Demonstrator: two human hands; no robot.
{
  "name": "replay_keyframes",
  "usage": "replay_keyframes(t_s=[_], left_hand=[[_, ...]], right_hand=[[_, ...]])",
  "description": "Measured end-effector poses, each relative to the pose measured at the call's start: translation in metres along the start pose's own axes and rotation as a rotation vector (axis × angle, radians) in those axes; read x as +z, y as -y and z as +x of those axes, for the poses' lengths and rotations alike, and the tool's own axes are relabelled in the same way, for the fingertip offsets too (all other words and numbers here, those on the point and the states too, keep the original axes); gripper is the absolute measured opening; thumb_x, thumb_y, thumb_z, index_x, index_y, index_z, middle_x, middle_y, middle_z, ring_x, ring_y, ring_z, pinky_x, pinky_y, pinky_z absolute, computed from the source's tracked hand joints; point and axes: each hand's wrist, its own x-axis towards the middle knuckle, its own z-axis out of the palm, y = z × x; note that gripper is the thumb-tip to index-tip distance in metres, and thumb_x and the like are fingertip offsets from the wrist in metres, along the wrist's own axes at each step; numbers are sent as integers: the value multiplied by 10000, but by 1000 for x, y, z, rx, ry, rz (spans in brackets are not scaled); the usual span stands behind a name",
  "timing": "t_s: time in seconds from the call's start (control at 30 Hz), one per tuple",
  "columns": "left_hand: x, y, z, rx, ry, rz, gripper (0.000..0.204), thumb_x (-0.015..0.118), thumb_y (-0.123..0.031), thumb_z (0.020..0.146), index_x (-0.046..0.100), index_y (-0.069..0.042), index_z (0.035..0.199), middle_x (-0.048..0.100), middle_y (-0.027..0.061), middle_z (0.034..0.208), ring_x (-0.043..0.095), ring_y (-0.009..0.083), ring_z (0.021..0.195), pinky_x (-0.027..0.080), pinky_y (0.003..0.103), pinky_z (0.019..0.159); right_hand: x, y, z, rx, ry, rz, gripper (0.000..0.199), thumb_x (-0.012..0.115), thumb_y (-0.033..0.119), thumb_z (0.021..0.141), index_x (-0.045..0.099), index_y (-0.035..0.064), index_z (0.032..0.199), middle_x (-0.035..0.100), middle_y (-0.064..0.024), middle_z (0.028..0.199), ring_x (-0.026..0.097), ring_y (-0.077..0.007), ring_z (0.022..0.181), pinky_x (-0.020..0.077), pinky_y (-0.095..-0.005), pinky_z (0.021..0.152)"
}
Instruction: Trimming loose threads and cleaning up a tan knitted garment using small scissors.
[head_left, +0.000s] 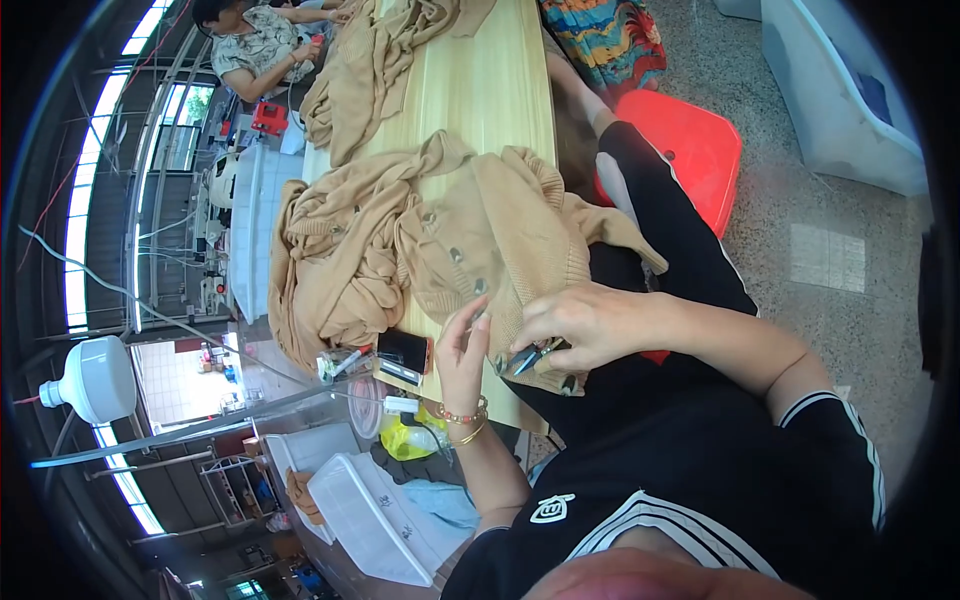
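A tan knitted cardigan (520, 235) with dark buttons down its front lies spread over the near part of the table and my lap. My right hand (590, 322) rests over its lower edge, closed around small thread snips (537, 357) whose blades point down to the left. Beside it, my left hand (462, 350), with bracelets on the wrist, has thumb and forefinger brought together near a button (480, 287). What sits between those fingertips is too small to make out.
More tan knitwear (340, 270) is heaped at the left, with further pieces (375, 75) along the wooden table (475, 90). A phone-like black object (403, 350) lies near my left hand. White bins (370, 520), a red stool (695, 150) and a co-worker (265, 50) are around.
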Motion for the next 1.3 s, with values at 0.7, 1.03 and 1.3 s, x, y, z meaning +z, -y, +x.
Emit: replay_keyframes(t_s=[0.7,1.03,1.3], left_hand=[[23,-33,-55,248,-276,512,253,737,-33,830,683,13,1073,628,114,946,608,186,809,522,276,674],[33,-31,-70,281,-369,599,308,788,-62,799,676,3,1078,625,100,905,577,187,723,482,296,657],[36,-32,-70,261,-372,590,314,785,-60,802,673,7,1087,616,100,899,581,181,701,480,296,658]], right_hand=[[-4,-17,-28,-2,134,109,352,694,178,802,700,108,1147,680,-75,980,671,-268,907,524,-383,768],[-8,-16,-30,80,199,140,289,699,202,812,718,101,1082,691,-92,1018,658,-286,986,521,-407,826],[-4,-20,-32,54,170,125,303,709,201,813,708,102,1100,688,-66,989,669,-268,945,525,-393,784]])
